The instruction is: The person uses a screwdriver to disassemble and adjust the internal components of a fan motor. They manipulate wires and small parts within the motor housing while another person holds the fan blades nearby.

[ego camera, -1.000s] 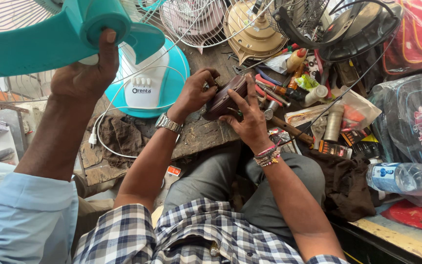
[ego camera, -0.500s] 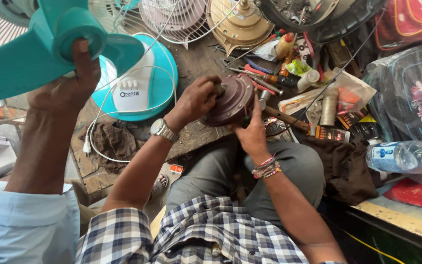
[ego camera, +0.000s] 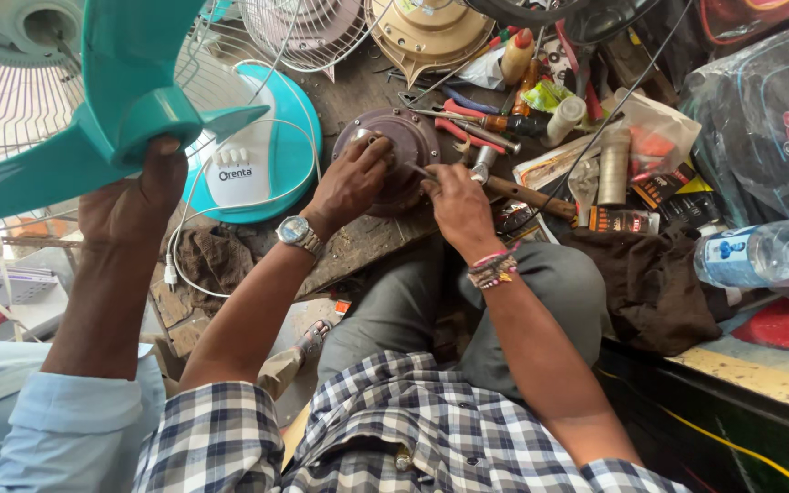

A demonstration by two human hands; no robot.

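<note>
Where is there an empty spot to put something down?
Bare wood shows between the round brown motor housing, the teal fan base and the brown rag. Right of the right hand, tools, packets and a bottle crowd everything.

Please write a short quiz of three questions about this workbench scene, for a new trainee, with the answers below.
1. True or false: the left hand rests on the round brown motor housing.
2. Which hand wears the wristwatch? A. left B. right C. neither
3. What does the co-worker's hand in the light blue sleeve grip?

Key
1. True. The right hand is at the housing's edge too.
2. A. The right wrist carries thread bracelets instead.
3. The teal fan blade, beside the teal and white fan base.
</note>
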